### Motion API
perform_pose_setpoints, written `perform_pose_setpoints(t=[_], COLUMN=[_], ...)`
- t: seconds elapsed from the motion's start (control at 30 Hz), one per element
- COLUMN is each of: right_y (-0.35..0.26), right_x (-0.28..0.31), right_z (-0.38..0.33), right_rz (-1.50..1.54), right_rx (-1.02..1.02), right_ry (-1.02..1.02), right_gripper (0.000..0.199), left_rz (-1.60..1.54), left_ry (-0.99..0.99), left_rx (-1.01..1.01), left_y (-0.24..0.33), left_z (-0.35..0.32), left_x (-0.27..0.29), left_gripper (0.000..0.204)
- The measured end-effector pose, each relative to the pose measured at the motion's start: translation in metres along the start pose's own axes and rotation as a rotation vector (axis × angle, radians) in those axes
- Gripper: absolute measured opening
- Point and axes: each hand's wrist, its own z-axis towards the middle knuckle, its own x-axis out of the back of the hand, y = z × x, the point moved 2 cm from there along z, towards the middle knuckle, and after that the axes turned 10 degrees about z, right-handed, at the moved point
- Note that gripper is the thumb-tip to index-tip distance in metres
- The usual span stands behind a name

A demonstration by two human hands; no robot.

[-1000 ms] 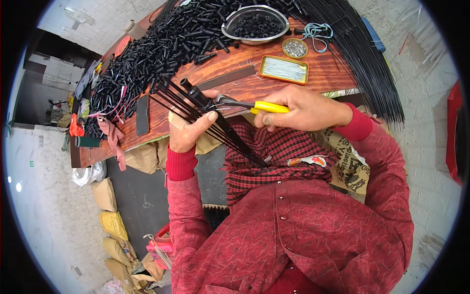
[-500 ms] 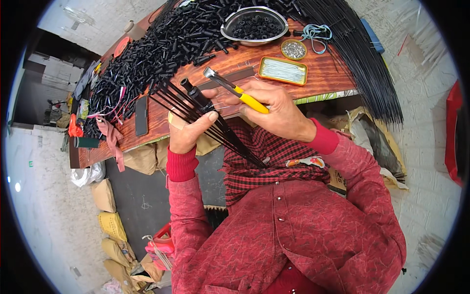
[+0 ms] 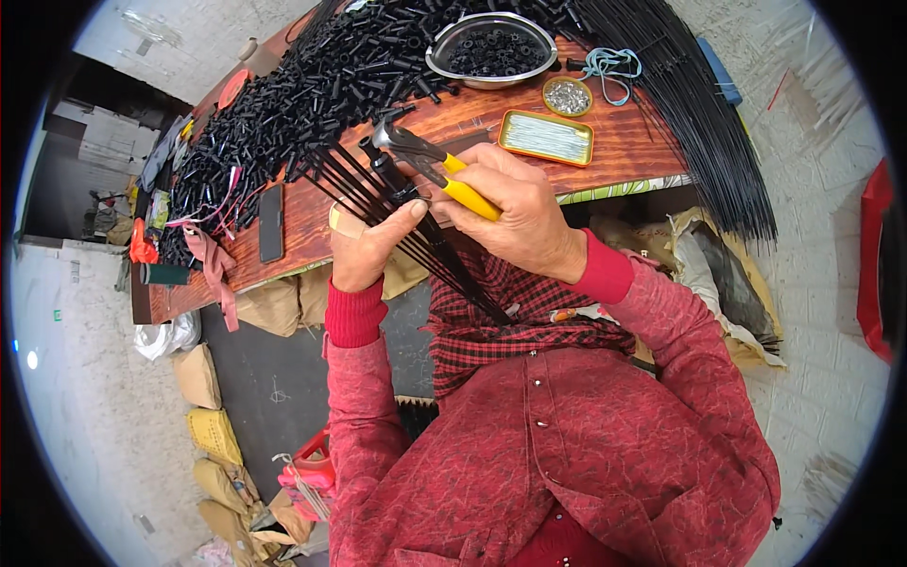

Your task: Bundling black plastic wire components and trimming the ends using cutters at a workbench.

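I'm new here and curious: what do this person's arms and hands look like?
Mottled red sleeves end in ribbed, plainer red cuffs. Left hand and right hand are gloveless; a beige patch, perhaps a plaster, sits on the left.

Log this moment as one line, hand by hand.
Left hand: grips thin black rods, black cylindrical tube | Right hand: holds yellow-handled metal pliers | Nearby: yellow rectangular tray of thin pale strands

A red jacket (image 3: 614, 425) with a pale, crackled vein pattern fills the lower middle of the frame, small shiny buttons (image 3: 538, 383) down its front. Plain red ribbed cuffs (image 3: 355, 314) end both sleeves (image 3: 363, 392). Red-and-black checked cloth (image 3: 477, 367) covers the lap at centre. A tan patch (image 3: 347, 223) sits on the left hand (image 3: 367, 253).
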Motion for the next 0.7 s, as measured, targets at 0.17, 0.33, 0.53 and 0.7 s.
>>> perform_pose_setpoints(t=[0.17,0.33,0.53,0.7], right_y=[0.001,0.009,0.004,0.003], right_x=[0.0,0.0,0.025,0.027], right_z=[0.006,-0.016,-0.008,0.009], right_rz=[-0.102,0.049,0.334,0.264], right_rx=[0.048,-0.168,-0.481,-0.34], right_ry=[0.061,0.008,-0.072,-0.112], right_gripper=[0.017,0.013,0.014,0.014], left_rz=[0.09,0.02,-0.029,-0.049], left_ry=[-0.036,-0.074,-0.082,-0.052], left_rx=[0.009,0.043,0.015,-0.003], left_y=[0.003,-0.005,0.001,0.012], left_z=[0.0,-0.002,-0.008,-0.006], left_x=[0.001,0.005,0.003,-0.009], left_gripper=[0.039,0.039,0.043,0.054])
